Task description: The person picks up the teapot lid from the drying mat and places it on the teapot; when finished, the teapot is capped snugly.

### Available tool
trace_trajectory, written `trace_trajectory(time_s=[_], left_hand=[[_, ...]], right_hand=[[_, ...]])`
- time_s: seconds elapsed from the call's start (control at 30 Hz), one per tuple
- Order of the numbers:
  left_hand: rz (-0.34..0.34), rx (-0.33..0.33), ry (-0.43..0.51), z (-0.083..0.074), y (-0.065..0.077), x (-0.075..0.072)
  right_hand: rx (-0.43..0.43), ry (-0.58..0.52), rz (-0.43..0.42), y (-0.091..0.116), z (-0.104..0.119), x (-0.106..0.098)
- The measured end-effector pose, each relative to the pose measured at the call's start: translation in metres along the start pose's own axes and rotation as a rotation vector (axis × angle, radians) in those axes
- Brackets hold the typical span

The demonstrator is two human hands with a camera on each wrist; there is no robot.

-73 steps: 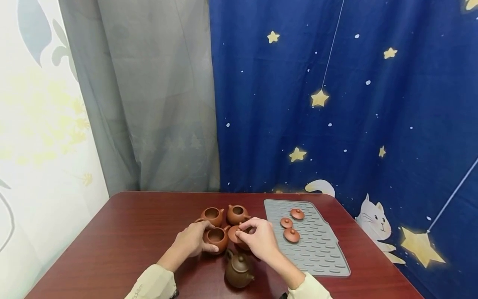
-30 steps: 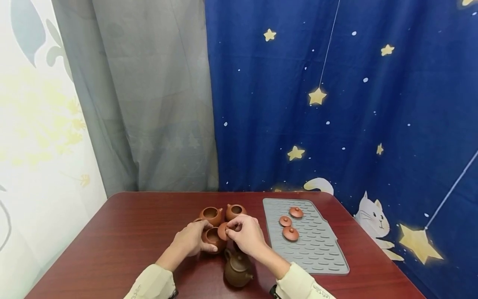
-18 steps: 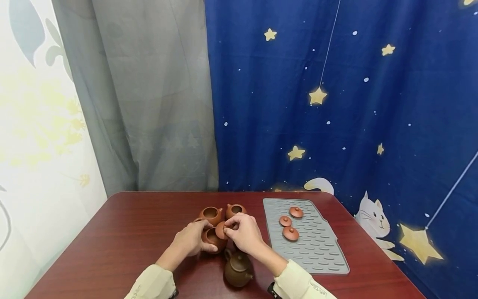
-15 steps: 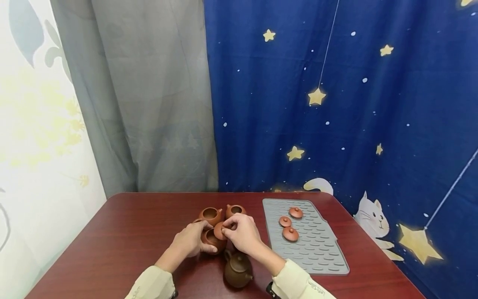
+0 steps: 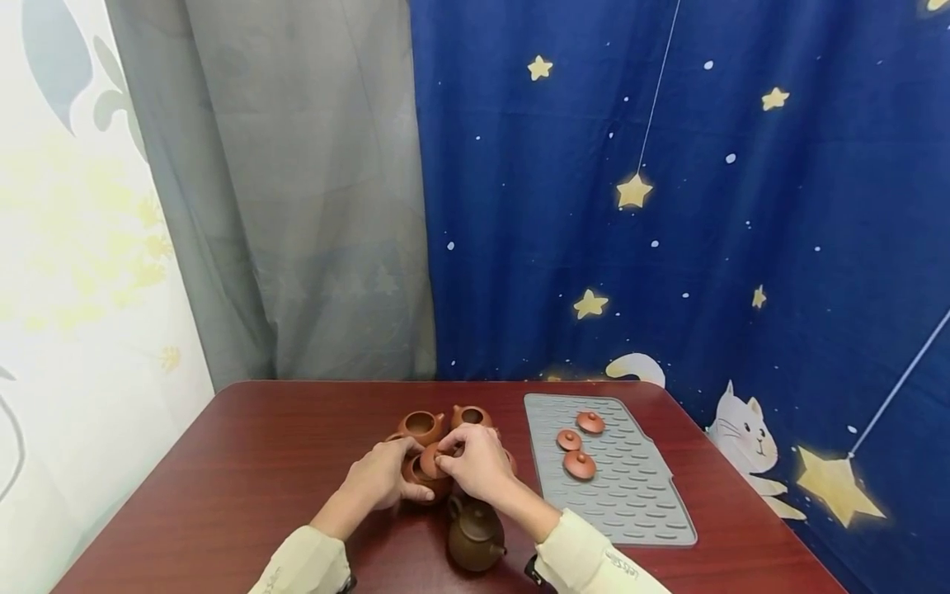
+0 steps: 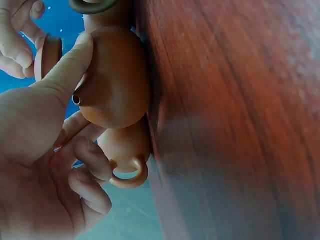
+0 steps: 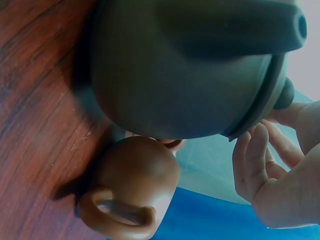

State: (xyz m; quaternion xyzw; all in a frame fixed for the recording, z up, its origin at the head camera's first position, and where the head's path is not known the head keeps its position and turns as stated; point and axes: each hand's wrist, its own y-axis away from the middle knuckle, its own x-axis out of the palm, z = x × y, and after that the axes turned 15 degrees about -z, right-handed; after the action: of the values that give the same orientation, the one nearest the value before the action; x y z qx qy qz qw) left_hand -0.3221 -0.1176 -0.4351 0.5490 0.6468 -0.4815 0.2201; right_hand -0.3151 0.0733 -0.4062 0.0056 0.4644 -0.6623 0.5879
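Observation:
My left hand (image 5: pixel 377 478) grips a lidless reddish clay teapot (image 5: pixel 426 490), thumb on the near side and fingers behind it. In the left wrist view its spout (image 6: pixel 81 97) shows beside the thumb. My right hand (image 5: pixel 478 466) pinches a reddish teapot lid (image 5: pixel 430 460) between thumb and fingers. The lid is tilted over that teapot's opening; whether it touches the rim I cannot tell. Another clay teapot (image 5: pixel 510 464) is mostly hidden behind the right hand. A dark brown teapot (image 5: pixel 475 536) with its lid on stands in front, and it fills much of the right wrist view.
Two lidless clay teapots, one at left (image 5: pixel 420 425) and one at right (image 5: pixel 471 416), stand just behind the hands. On the right, a grey ridged mat (image 5: pixel 631 503) carries three reddish lids (image 5: pixel 580 464). Curtains hang beyond the dark red table (image 5: pixel 282 445).
My right hand has carried the lid leftward, from over the right-hand clay teapot to above the one my left hand grips. The left hand has stayed in place.

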Motion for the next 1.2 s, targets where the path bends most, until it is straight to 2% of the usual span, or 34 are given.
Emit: trace_trajectory(time_s=[0.3, 0.63, 1.2], left_hand=[[-0.002, 0.001, -0.008, 0.000, 0.000, 0.001], [0.007, -0.022, -0.010, -0.001, 0.000, 0.000], [0.008, -0.019, 0.006, 0.000, 0.000, 0.000]], right_hand=[[-0.012, -0.033, 0.022, -0.005, -0.002, 0.006], [-0.016, -0.017, 0.034, -0.004, -0.003, 0.011], [-0.010, -0.011, 0.048, -0.007, -0.005, 0.017]])
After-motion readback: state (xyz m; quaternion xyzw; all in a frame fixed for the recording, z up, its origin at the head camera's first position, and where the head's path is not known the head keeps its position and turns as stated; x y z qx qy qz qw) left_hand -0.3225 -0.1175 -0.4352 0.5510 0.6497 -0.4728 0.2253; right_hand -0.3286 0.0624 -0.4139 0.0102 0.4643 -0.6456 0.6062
